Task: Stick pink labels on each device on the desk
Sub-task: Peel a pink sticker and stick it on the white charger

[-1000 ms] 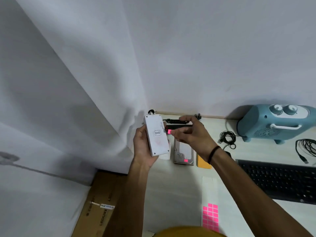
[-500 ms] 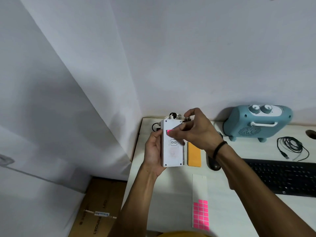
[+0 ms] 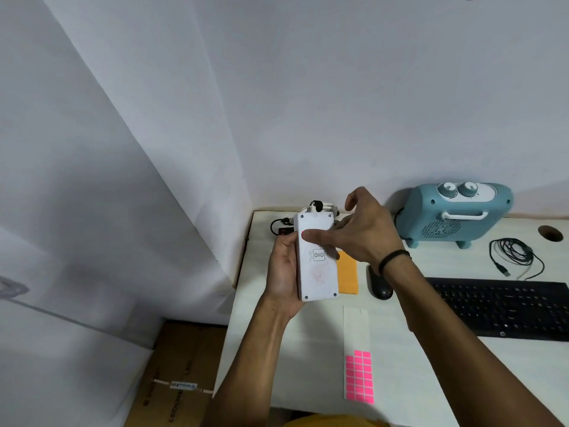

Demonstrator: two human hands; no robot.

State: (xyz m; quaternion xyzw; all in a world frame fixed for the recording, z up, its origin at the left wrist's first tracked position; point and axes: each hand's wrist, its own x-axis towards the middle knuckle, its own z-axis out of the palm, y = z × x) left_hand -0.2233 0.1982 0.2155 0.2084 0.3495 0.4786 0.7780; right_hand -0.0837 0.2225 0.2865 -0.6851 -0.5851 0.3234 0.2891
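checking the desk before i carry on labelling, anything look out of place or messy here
Nothing looks damaged or spilled. The left hand holds the white rectangular device upright while the right hand presses a pink label near its top. The loosely coiled black usb cable is the only untidy thing.

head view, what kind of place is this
Probably a home or small office desk in a room corner: a black keyboard and mouse on a white desk, with a blue heater against the wall.
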